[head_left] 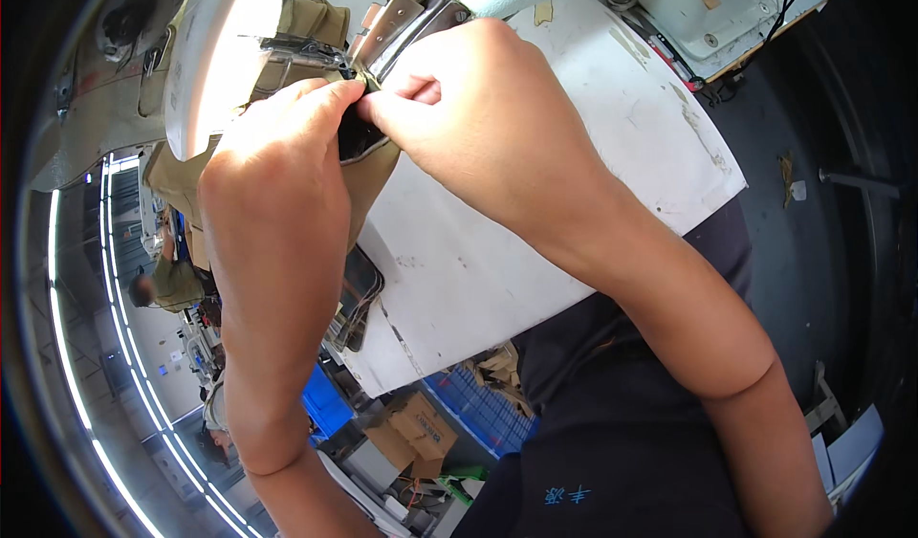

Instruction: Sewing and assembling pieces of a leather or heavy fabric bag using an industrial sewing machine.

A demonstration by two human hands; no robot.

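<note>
My left hand (282, 136) and my right hand (469, 74) are close together beside the metal parts of a sewing machine (397, 21). Both have their fingertips pinched on the edge of a tan piece of fabric (375, 176), which has a dark inner side showing between the hands. The fabric hangs over the near left side of the white tabletop (459, 270), and more of it bunches behind my left wrist. My hands hide the exact spot where the fabric meets the machine.
A bright lamp (220, 60) stands just left of my hands. A dark phone (361, 280) lies by my left forearm. Another pale machine (703, 12) is at the far right. Below the table are a blue crate (483, 404) with scraps and a cardboard box (413, 433). People sit at the far left.
</note>
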